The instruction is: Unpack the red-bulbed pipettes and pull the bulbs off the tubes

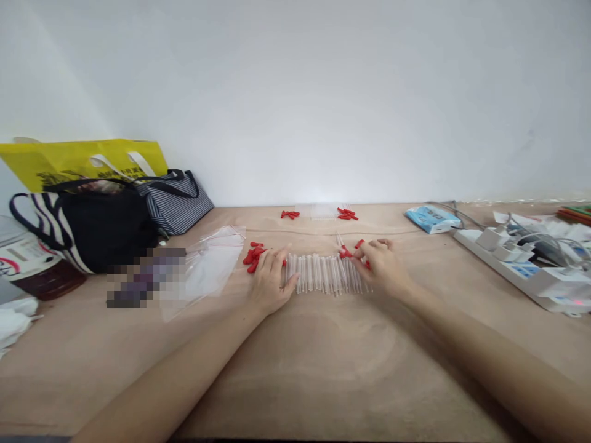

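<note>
A row of several clear plastic tubes (325,274) lies side by side on the wooden table (323,363). My left hand (271,282) rests flat at the row's left end, fingers stretched out against the tubes. My right hand (379,266) is at the right end, fingers pinched around a small red cap (344,251) by a tube. A pile of red caps (253,255) lies just left of my left hand. Two more small heaps of red caps (290,214) (347,213) lie further back near the wall.
Clear plastic bags (207,264) lie left of the tubes. Striped and black bags (106,215) and a yellow bag (69,161) stand at the back left. A white power strip (521,264) with plugs and a blue packet (431,218) are at the right.
</note>
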